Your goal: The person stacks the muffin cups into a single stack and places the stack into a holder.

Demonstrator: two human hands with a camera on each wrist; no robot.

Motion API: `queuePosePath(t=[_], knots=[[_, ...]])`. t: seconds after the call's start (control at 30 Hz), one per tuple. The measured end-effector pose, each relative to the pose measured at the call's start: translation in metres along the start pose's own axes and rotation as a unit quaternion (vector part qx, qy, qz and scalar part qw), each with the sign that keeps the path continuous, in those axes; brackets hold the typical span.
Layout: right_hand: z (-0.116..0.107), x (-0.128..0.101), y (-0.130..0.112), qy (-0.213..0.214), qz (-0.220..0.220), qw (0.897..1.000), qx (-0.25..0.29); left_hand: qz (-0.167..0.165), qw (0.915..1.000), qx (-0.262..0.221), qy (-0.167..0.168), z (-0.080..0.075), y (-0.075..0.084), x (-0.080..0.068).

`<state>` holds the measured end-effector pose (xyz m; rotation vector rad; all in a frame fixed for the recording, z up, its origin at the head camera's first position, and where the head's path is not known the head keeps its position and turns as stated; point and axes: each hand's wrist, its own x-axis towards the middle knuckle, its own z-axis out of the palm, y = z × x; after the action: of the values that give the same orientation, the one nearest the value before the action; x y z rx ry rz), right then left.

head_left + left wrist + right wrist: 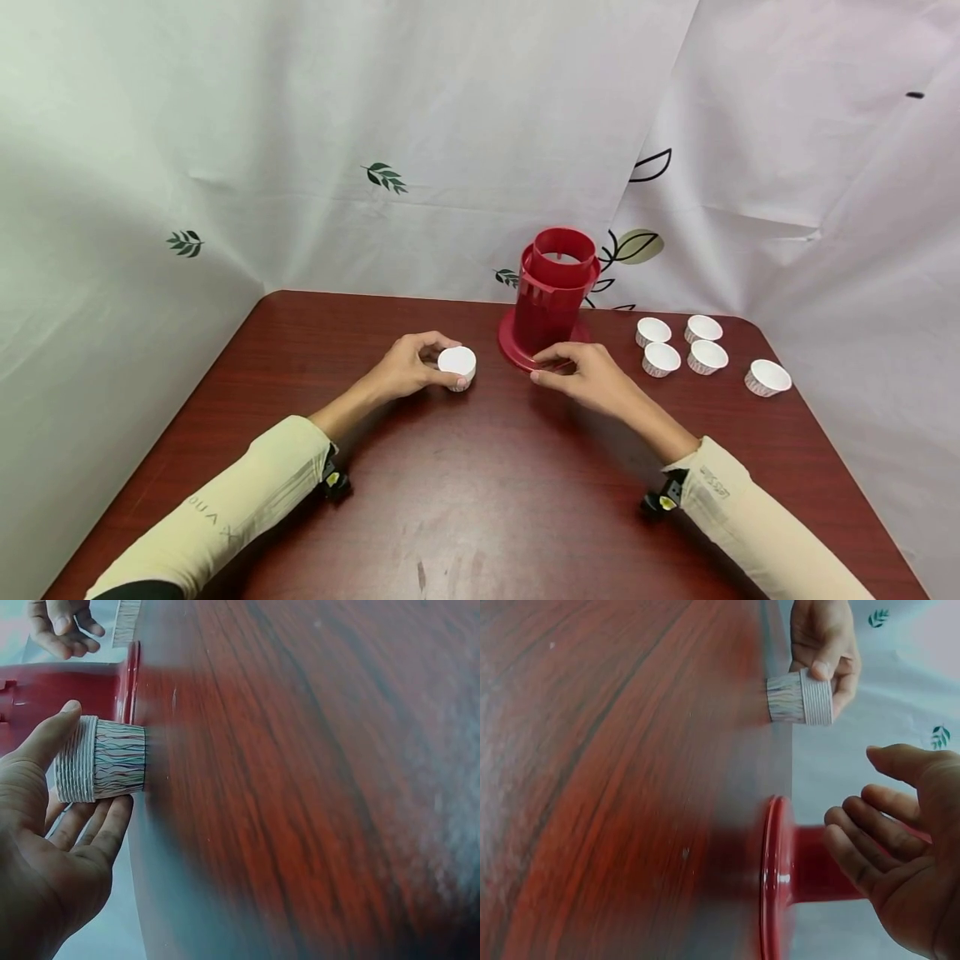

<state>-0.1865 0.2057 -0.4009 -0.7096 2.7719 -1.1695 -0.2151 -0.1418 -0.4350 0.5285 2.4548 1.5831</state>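
My left hand [408,365] grips a stack of nested paper baking cups [457,364], thumb on one side and fingers on the other. In the left wrist view, the stack [101,761] shows several ridged rims and a wavy-line pattern, its base at or very near the table. To the right, my right hand [592,379] holds nothing; its fingers are loosely bent with the thumb apart. It hovers in front of the round base of a red plastic cylinder [551,308], which has an open ring on top. The right wrist view shows the right hand [900,840] beside that base.
Several single white paper cups [707,357] stand apart from one another at the right of the brown table [450,500]. A white cloth [450,125] with leaf prints hangs behind the table and along its sides.
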Motion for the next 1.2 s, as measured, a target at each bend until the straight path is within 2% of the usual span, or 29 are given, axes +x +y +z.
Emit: queuePosePath(t=[0.37,0.73,1.2], knots=[[-0.016,-0.006,0.007,0.030,0.012,0.999,0.017,-0.007,0.9997,0.023,0.010,-0.001,0.004,0.002],[-0.029,-0.015,0.022,0.044,0.046,0.998,-0.003,-0.014,0.9992,0.032,0.021,0.001,0.002,0.003],[-0.052,-0.027,0.032,0.085,0.099,0.991,-0.038,-0.011,0.9992,0.035,0.017,0.000,0.004,0.002]])
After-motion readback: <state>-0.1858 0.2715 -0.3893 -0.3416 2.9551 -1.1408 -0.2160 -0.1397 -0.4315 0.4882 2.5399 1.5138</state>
